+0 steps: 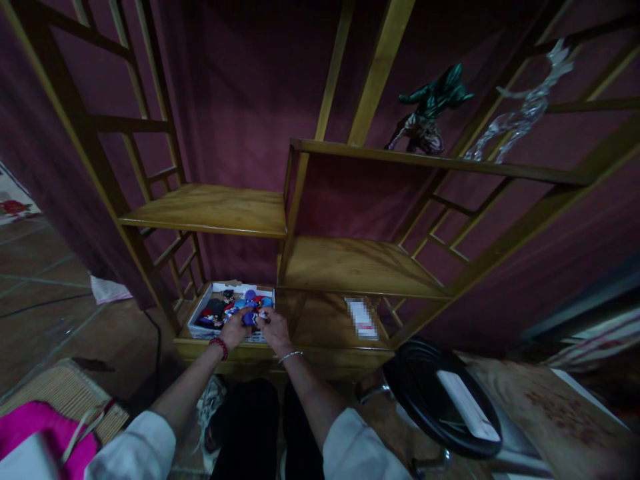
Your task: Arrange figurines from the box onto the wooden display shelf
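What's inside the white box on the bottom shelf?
Small black, blue, purple and red items, jumbled together in the box. The left hand and right hand cover some; anything beneath the top layer is hidden.

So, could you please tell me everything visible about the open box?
The box is shallow, open-topped, with pale walls like cardboard. It sits upright at the left of the lowest shelf, holding small blue, black and red things. The left hand and right hand hold a blue thing over its front; whether they touch the box is unclear.
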A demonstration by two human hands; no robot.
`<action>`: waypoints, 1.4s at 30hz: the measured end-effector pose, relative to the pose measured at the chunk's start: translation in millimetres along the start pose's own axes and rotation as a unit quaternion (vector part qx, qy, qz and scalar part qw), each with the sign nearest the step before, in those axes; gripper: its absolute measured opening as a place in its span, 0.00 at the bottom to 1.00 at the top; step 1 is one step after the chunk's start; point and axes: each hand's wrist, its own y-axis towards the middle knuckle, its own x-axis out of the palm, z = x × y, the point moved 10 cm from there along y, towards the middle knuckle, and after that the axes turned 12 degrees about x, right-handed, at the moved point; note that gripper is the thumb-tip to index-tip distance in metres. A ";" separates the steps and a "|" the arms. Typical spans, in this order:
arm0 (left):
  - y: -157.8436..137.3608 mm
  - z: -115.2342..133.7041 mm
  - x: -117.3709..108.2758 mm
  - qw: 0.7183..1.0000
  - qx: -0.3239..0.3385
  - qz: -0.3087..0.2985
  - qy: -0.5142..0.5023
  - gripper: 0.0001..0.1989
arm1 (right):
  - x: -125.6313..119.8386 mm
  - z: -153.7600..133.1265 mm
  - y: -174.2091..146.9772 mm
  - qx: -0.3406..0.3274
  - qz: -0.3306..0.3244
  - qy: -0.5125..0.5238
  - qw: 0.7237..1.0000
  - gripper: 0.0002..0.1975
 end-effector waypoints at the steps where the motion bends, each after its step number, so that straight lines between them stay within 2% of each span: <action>1: -1.0 1.7 0.4 1.000 0.003 0.002 -0.006 0.30 | -1.8 0.5 -1.0 0.003 0.004 0.002 1.000 0.10; 10: -13.7 24.7 5.1 0.991 0.026 0.030 -0.126 0.27 | -16.5 -2.8 -14.8 -0.013 0.019 0.009 1.000 0.11; 17: -21.8 39.9 12.8 0.978 0.043 0.004 -0.206 0.28 | -30.7 -6.8 -28.3 -0.032 0.009 0.074 0.997 0.12; 23: -34.3 63.6 18.0 0.979 0.065 -0.004 -0.195 0.31 | -47.1 -5.2 -37.2 -0.036 -0.004 0.127 0.991 0.12; 30: -44.3 82.6 25.6 0.983 0.098 -0.028 -0.151 0.31 | -66.0 -9.7 -49.8 -0.044 0.001 0.119 0.992 0.12; 42: -57.8 113.5 37.4 0.971 0.137 -0.063 -0.186 0.31 | -95.2 -22.6 -66.2 -0.086 0.002 0.112 0.990 0.13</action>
